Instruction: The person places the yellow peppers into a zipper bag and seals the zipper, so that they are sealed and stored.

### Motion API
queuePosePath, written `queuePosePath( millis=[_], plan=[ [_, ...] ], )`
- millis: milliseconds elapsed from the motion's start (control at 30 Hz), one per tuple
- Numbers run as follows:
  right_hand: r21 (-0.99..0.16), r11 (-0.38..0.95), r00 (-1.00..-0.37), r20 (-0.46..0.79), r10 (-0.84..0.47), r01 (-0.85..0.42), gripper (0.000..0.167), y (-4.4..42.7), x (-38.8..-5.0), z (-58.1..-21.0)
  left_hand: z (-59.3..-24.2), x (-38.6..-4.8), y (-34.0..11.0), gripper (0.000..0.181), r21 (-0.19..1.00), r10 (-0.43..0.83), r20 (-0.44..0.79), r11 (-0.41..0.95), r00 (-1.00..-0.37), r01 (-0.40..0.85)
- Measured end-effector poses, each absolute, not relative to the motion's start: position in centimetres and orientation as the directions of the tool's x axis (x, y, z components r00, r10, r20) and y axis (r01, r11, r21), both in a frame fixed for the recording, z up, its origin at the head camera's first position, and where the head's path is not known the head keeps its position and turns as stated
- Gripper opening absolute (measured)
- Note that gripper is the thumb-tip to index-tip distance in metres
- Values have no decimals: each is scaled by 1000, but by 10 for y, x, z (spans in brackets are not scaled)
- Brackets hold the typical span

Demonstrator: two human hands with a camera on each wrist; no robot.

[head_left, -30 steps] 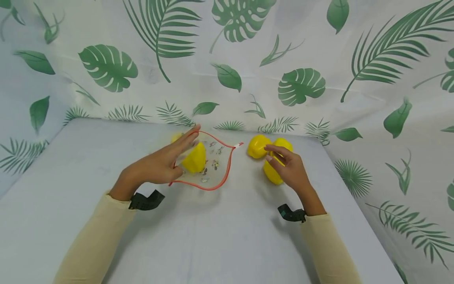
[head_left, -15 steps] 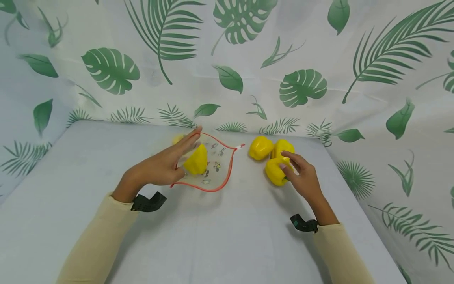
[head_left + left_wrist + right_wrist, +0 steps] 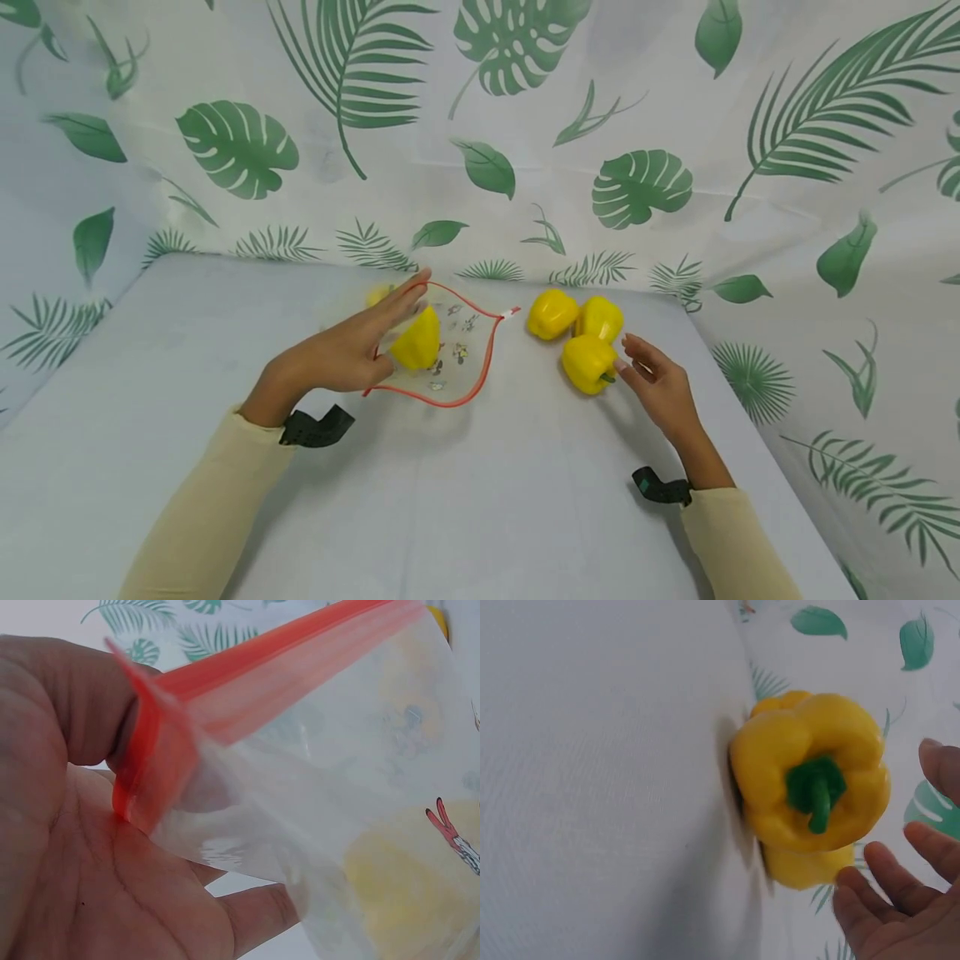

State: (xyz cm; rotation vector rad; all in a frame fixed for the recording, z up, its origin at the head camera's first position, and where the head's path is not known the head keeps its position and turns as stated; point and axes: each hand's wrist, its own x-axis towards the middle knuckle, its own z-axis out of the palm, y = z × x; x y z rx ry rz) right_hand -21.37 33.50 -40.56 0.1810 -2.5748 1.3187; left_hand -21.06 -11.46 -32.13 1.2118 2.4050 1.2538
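My left hand [image 3: 330, 354] grips the rim of a clear zip bag [image 3: 468, 358] with a red-edged mouth and small printed figures. In the left wrist view, its thumb hooks over the red edge [image 3: 247, 675]. A yellow bell pepper [image 3: 420, 337] shows in the bag's mouth, and more yellow [image 3: 378, 293] appears behind the fingers, partly hidden. Just right of three loose peppers, my right hand [image 3: 660, 387] hovers with fingers apart, holding nothing. The nearest yellow pepper [image 3: 588, 364] points its green stem toward the right hand; two others [image 3: 600, 318] [image 3: 552, 314] lie behind it.
All of this is on a table covered in white cloth [image 3: 480, 517]. A white curtain with green leaves [image 3: 540, 167] hangs along the back and right side. Each wrist carries a black camera mount [image 3: 318, 427].
My right hand has drawn back to the right and nearer to me, away from the peppers, uncovering the nearest one. The left hand and bag have stayed nearly still.
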Motion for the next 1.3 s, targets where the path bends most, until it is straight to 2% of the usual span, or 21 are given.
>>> queuePosePath(
  millis=[100, 200, 300, 567, 1000, 1300],
  plan=[
    [-812, 576, -994, 110, -1, -91, 68, 337, -216, -410, -323, -211, -115, 92, 742, 725, 210, 318, -656, 590],
    [-824, 566, -999, -26, -30, 5, 76, 338, -217, -416, -326, -210, -115, 92, 742, 726, 208, 319, -655, 589],
    [-823, 567, -995, -82, -62, 33, 81, 338, -220, -421, -327, -211, -114, 92, 738, 727, 208, 322, -654, 593],
    [-799, 601, -997, -30, -76, -22, 87, 330, -232, -425, -324, -211, -114, 92, 732, 724, 220, 320, -653, 602],
    [-791, 611, -998, -3, -62, -36, 81, 324, -233, -420, -325, -213, -112, 91, 722, 736, 241, 300, -633, 623],
    [-807, 584, -991, 14, -132, -90, 76, 313, -227, -408, -325, -213, -112, 92, 734, 737, 236, 292, -633, 613]
  ],
)
